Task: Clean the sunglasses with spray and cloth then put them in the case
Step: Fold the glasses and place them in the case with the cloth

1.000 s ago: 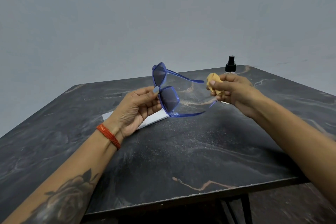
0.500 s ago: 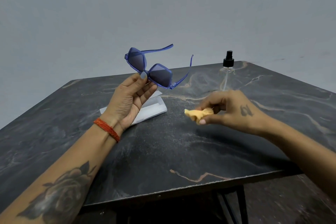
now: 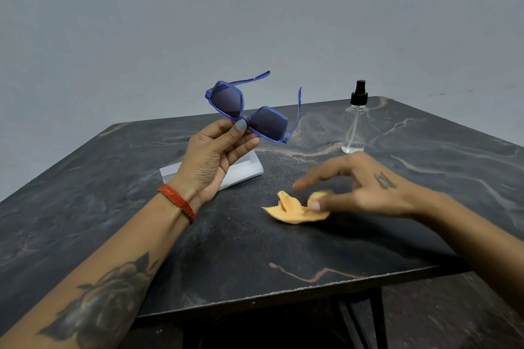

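Left hand lifts the sunglasses while the right hand hovers at the cloth on the table.

On the left, a red bangle [image 3: 178,203] circles the wrist of the left hand [image 3: 213,156], which pinches the blue sunglasses [image 3: 249,112] at the bridge between thumb and fingers, holding them raised above the dark marble table [image 3: 255,258] with both temples unfolded and pointing away. Just behind that hand a white case [image 3: 238,171] lies flat on the tabletop. Further right, the orange cloth [image 3: 295,207] lies crumpled on the table; the right hand [image 3: 365,187] is over its right edge, fingers spread loosely, the thumb tip touching the fabric without gripping it. Beyond, near the far edge, a clear spray bottle [image 3: 355,125] stands upright.
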Demonstrator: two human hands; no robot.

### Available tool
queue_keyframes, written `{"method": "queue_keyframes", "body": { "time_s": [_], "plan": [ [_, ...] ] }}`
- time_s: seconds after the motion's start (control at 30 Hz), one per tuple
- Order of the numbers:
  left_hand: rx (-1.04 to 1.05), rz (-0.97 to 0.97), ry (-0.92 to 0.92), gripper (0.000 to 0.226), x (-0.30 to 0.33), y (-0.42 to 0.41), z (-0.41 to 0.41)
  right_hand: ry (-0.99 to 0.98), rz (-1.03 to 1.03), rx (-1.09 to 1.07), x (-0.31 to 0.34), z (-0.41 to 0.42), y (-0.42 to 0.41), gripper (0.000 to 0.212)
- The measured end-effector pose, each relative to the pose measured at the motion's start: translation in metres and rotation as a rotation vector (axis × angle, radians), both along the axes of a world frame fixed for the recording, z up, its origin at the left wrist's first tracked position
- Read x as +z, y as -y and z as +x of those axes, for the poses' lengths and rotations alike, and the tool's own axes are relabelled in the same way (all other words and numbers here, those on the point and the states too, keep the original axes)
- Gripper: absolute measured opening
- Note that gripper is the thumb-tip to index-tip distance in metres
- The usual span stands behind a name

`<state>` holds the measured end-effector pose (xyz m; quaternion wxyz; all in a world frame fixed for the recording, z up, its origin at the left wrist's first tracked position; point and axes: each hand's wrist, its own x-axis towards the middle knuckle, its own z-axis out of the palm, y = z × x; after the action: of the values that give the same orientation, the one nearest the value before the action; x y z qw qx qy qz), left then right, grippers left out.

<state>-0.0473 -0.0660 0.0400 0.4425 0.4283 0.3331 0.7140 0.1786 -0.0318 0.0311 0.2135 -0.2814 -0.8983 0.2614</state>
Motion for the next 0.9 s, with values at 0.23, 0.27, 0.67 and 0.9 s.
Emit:
{"method": "queue_keyframes", "body": {
  "time_s": [0.23, 0.27, 0.67, 0.9],
  "plan": [
    [-0.005, 0.005, -0.002, 0.005, -0.004, -0.002, 0.002, -0.646, -0.58, -0.283, 0.015, -0.023, -0.011, 0.025],
    [-0.009, 0.004, -0.01, 0.008, -0.004, -0.001, 0.003, -0.699, -0.696, -0.27, 0.017, -0.028, -0.01, 0.03],
    [-0.013, 0.023, -0.088, 0.043, 0.003, 0.003, 0.0, -0.998, -0.578, -0.408, 0.02, -0.038, -0.011, 0.029],
    [0.088, -0.004, -0.136, 0.018, 0.002, 0.003, -0.001, -0.907, -0.208, -0.344, 0.02, -0.022, -0.017, 0.027]
  ]
}}
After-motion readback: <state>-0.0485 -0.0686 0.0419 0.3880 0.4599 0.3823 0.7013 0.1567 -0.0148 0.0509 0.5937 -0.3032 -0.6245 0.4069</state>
